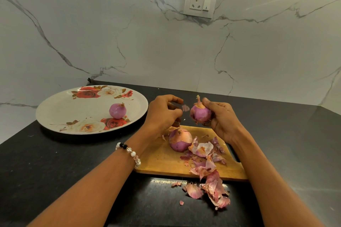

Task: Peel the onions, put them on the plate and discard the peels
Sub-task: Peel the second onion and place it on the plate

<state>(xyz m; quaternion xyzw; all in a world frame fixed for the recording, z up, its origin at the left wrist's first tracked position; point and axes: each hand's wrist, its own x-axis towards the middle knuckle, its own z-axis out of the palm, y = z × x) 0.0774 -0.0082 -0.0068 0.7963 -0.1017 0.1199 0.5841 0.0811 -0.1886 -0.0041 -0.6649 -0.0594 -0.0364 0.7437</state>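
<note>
White marble wall [129, 33] with grey lines stands behind a black counter [55, 162], and a white plug socket [200, 2] sits high on that wall. From the head camera, a big round plate [70, 114] with red and white roses painted on it lies on the left side of the counter. One peeled onion [117, 110] sits on the plate, smooth and purple. A wooden cutting board [162, 158] lies in the middle of the counter, just to the right of the plate. On the board rests a second onion [179, 140] that has some dry orange skin on top and bare purple below. Beside it, a heap of peels [204, 155] covers the right part of the board, and more peels [212, 191] spill over the near edge onto the counter. The right hand [221, 120] holds a third onion [200, 113] up above the board, with its fingers and thumb curled round it and the stalk pointing up. The left hand [164, 112] is just beside that onion, with its fingers bent and its fingertips drawn together near the thumb. A small bit of peel [185, 108] shows between the two hands; I cannot tell if the left fingers pinch it or if it is loose. A bead bracelet [129, 152] goes round the left wrist.
</note>
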